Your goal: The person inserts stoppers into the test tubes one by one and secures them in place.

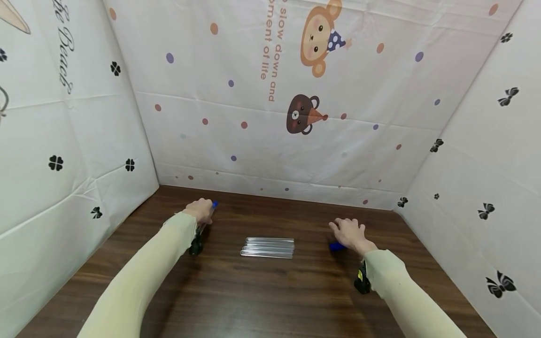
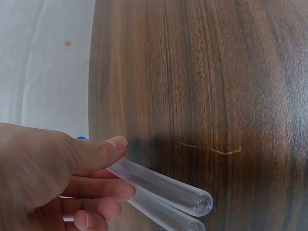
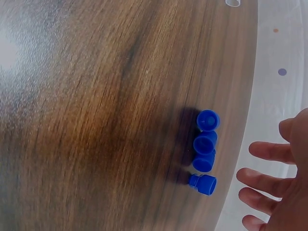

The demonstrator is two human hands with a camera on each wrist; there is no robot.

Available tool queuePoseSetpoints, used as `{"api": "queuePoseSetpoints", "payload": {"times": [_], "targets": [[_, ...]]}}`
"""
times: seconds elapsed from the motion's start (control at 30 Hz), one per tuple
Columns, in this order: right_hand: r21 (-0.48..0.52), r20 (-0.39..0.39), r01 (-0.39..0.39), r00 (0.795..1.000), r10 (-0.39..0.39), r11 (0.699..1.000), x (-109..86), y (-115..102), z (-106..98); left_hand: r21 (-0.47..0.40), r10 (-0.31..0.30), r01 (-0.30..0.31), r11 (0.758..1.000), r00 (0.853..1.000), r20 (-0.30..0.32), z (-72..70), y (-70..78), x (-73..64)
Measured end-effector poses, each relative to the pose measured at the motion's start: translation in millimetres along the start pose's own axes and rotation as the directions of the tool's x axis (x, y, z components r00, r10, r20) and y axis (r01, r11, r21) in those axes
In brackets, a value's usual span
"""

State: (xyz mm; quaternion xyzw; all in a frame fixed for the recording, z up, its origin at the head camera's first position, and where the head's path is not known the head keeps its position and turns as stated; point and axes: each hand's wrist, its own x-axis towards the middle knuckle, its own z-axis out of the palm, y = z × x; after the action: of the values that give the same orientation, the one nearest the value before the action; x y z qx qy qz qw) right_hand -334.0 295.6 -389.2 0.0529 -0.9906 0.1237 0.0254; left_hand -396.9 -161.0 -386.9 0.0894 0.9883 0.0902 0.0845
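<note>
In the left wrist view, the thumb and fingers of my left hand (image 1: 199,210) pinch a clear test tube (image 2: 166,185), its rounded end pointing away from the palm. A second clear tube (image 2: 163,209) lies alongside, partly hidden by the fingers. Past the hand a blue cap (image 1: 214,204) shows. My right hand (image 1: 350,233) is spread with loosely bent fingers, holding nothing, above several small blue caps (image 3: 206,144) grouped on the table. Three of these sit in a touching row, and one lies on its side just apart.
Several clear tubes (image 1: 268,248) lie side by side on the dark wooden table (image 1: 262,295) between my hands. White printed cloth (image 1: 262,141) walls in the back and both sides. Dark wrist cameras hang under both forearms.
</note>
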Motion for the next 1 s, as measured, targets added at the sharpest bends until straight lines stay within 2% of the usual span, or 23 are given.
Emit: {"api": "queuePoseSetpoints", "payload": {"times": [0.13,0.37,0.77,0.9,1.0], "targets": [[-0.001,-0.012,0.005,1.0,-0.005,1.0,-1.3,-0.3,-1.1,0.004,-0.01,0.01,1.0,1.0,0.009,0.4,-1.4,1.3],[0.008,0.012,-0.003,1.0,0.003,1.0,-3.1,-1.0,0.0,0.006,-0.014,0.014,1.0,1.0,0.014,7.2,-3.6,4.4],[-0.018,0.021,-0.01,1.0,0.01,1.0,-1.7,0.1,2.3,0.005,-0.014,0.014,1.0,1.0,-0.011,8.5,-3.4,6.0],[-0.028,0.022,-0.006,1.0,0.006,1.0,-1.3,0.7,3.1,0.009,0.013,-0.012,1.0,0.999,-0.031,7.7,-1.8,4.1],[-0.05,0.024,0.01,1.0,-0.009,0.999,0.2,1.8,1.5,0.044,0.051,-0.048,0.998,0.995,-0.083,5.0,3.6,2.5]]}}
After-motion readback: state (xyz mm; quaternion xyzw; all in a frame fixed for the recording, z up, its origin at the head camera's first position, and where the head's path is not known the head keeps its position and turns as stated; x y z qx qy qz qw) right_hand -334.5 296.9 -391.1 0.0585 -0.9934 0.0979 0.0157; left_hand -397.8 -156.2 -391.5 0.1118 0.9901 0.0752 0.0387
